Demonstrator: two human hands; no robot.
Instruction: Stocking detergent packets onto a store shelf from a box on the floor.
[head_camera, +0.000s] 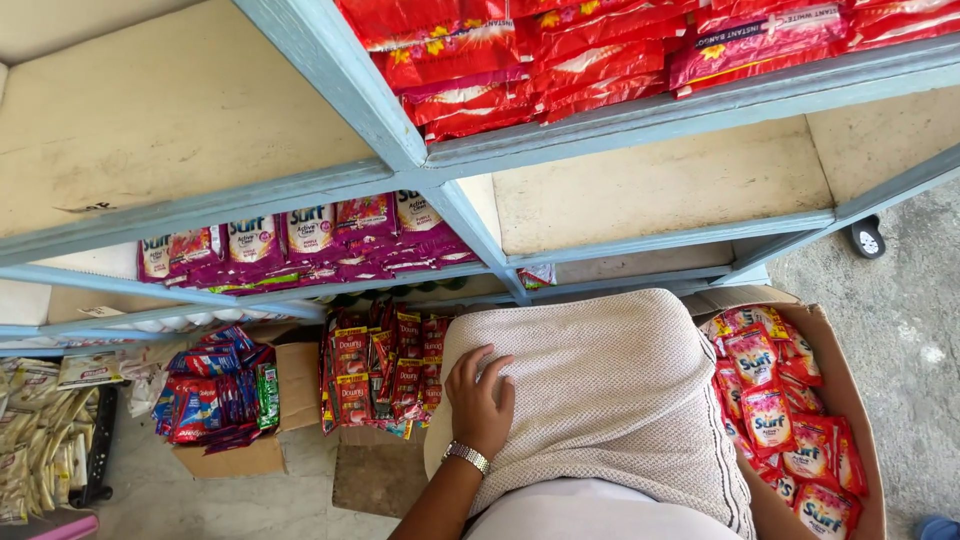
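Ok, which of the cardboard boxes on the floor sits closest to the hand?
The middle box, packed with upright red sachets, just left of the left hand resting on the cream cloth. The other boxes sit farther off on either side.

- Left hand (480, 400) rests flat on the left side of the cream knitted cloth bundle (610, 390), in front of the blue-framed wooden shelf (440, 180).
- Cardboard box of red sachets (850, 400) just right of the bundle.
- Stack of red sachet strips (380, 370) just left of it.
- Small cardboard box of blue-red sachets (225, 400) further left.
- Purple sachets (300, 240) on a shelf behind.
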